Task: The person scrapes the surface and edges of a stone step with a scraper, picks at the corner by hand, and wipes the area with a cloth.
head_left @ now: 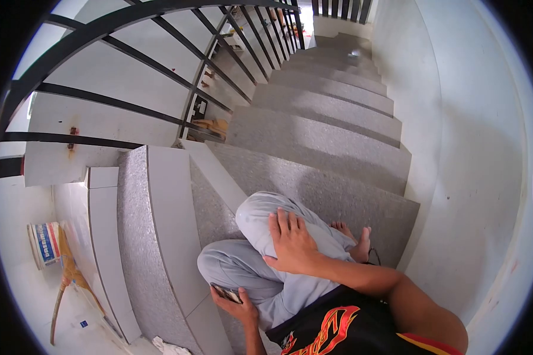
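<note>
My left hand [238, 307] is curled round a small dark, flat phone [226, 294], held low beside my bent knee. Only the phone's upper edge and part of its face show; what is on it is too small to tell. My right hand [293, 241] lies flat on the other knee of my grey trousers [260, 207], fingers slightly spread and holding nothing. I am seated on the speckled grey stairs, with my bare feet [362, 245] on a step to the right of my knees.
Grey steps [320, 133] curve down and away between a black metal railing [142, 56] and a white wall [479, 160]. At lower left are a labelled bucket [44, 245], a broom-like thing [71, 269] and a crumpled white piece [170, 346].
</note>
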